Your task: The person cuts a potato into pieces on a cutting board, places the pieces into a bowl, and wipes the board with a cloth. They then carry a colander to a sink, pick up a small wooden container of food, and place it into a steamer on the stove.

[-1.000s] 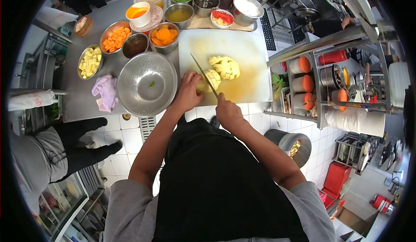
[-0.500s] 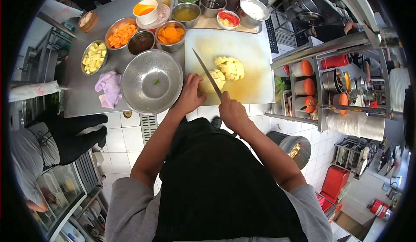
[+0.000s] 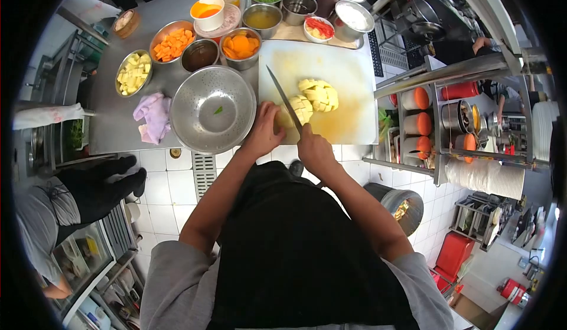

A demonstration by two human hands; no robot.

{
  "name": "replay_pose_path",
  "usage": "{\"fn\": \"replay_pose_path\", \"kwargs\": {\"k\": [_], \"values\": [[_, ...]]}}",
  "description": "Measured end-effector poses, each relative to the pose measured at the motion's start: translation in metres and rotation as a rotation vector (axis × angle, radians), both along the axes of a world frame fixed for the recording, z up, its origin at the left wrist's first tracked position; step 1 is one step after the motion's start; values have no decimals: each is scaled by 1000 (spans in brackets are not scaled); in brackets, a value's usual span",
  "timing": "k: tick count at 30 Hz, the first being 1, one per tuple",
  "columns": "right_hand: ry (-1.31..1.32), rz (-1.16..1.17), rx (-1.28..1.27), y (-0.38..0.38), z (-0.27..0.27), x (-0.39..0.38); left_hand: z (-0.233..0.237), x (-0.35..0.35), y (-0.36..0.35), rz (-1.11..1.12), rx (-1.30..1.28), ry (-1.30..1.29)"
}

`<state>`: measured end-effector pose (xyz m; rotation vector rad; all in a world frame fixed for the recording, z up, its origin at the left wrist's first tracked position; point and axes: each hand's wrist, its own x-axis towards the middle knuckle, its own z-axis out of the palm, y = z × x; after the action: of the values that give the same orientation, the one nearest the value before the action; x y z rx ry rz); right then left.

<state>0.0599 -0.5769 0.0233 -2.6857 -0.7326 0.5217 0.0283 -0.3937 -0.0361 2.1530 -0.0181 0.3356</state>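
My right hand (image 3: 317, 151) is wrapped round the handle of a long knife (image 3: 283, 98), whose blade slants up and left over the white cutting board (image 3: 354, 64). Close to the blade's right side lie pale yellow cut chunks (image 3: 319, 95), a smaller group touching or just beside the blade. My left hand (image 3: 264, 131) rests at the board's lower left corner, fingers curled near the smaller group; what it holds, if anything, is hidden. Just left of that hand stands a perforated metal bowl (image 3: 198, 108) with a small green leaf inside.
Bowls of yellow cubes (image 3: 134, 73), orange cubes (image 3: 173, 43) and orange slices (image 3: 241, 46) stand at the back left, near a purple cloth (image 3: 153, 116). More containers line the back. A metal shelf (image 3: 440, 123) is at right; another person (image 3: 53, 203) is at far left.
The camera view has shifted slightly, so the table and its items sit a little further right. Both hands and the knife keep nearly the same pose.
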Motion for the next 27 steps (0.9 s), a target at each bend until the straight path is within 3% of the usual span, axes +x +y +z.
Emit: {"fn": "replay_pose_path", "kwargs": {"k": [6,10,12,15,18,22,24,26,27], "values": [[-43,56,-9,-1,10,-12,2,-7,-2,1,-49,28],[26,-4,-55,1,-29,-21,-5,-6,-3,-5,14,37],[-72,35,16,7,-42,-17,-7,-1,-1,5,-56,47],[-23,34,64,-3,-31,-4,-4,-2,0,-15,33,113],[78,-19,64,-22,-6,9,-4,-6,-5,59,35,-33],[-295,-118,101,-78,12,53,9,-30,-21,125,48,-81],[-417,-180,51,-104,-7,83,15,-52,-41,169,64,-63],[-350,-197,-1,-123,-23,107,7,-77,-44,33,36,-35],[-354,-191,38,-127,-30,117,30,-88,-40,105,-7,-29]]}}
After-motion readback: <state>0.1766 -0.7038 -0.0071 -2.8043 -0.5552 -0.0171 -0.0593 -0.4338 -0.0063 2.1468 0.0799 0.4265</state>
